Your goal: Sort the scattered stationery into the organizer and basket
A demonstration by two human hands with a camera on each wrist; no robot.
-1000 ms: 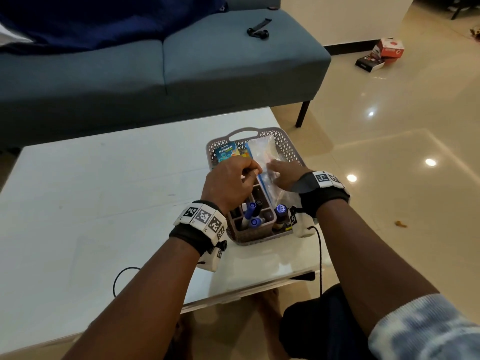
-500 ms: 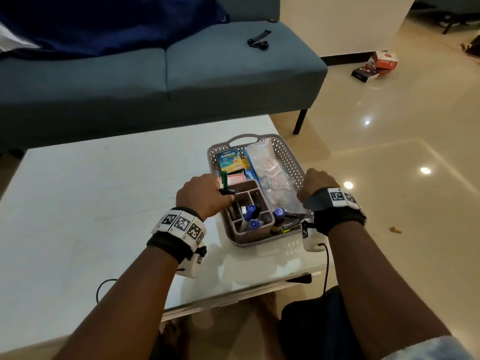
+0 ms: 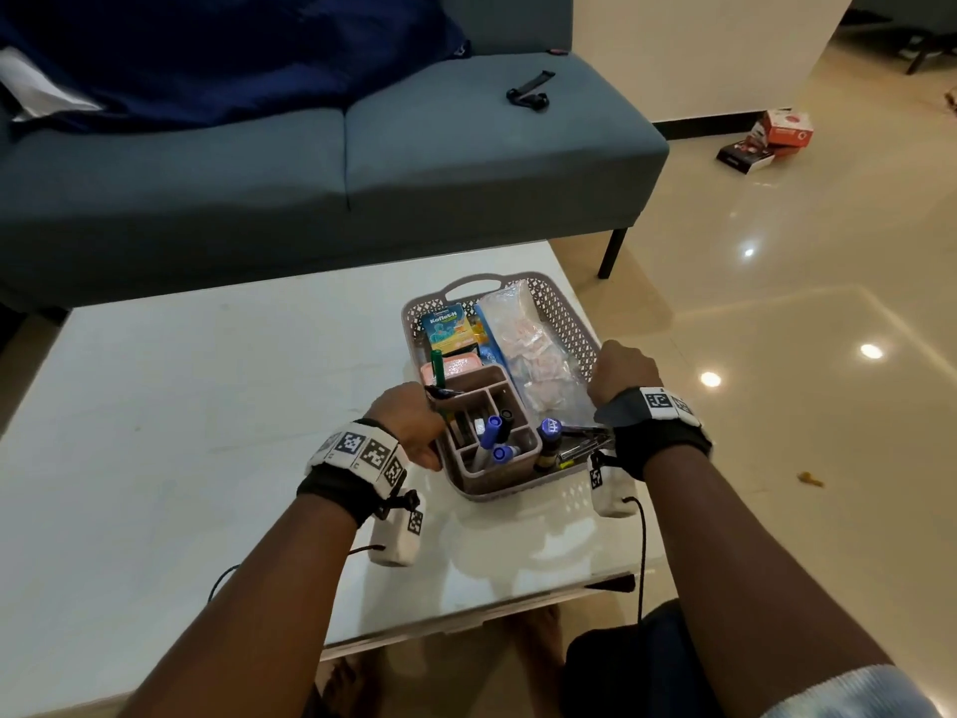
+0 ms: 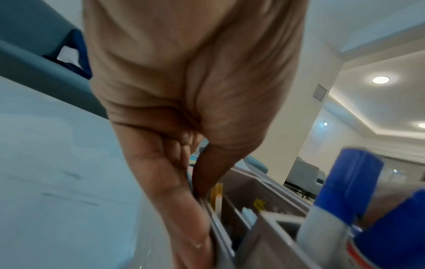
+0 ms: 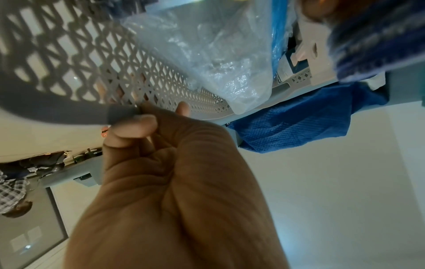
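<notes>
A grey perforated basket (image 3: 564,323) stands near the white table's front right corner. In its front left part sits a brown compartment organizer (image 3: 497,474) holding blue-capped markers (image 3: 492,432). Behind it lie a green marker (image 3: 437,367), a pink eraser (image 3: 461,365), a Koflet-H packet (image 3: 448,329) and a clear plastic bag (image 3: 533,355). My left hand (image 3: 409,422) grips the basket's left rim, thumb inside and fingers (image 4: 190,218) outside. My right hand (image 3: 619,370) grips the right rim, its thumb and fingers (image 5: 138,125) curled round the basket (image 5: 69,60) edge.
The table (image 3: 181,406) stretches bare to the left; its right edge runs close beside the basket. A blue-grey sofa (image 3: 310,173) stands behind, with a black item (image 3: 528,93) on its seat. Boxes (image 3: 766,139) lie on the tiled floor at the right.
Both hands left the inside of the basket. The left moved down to the left rim and the right out to the right rim, and each took hold there.
</notes>
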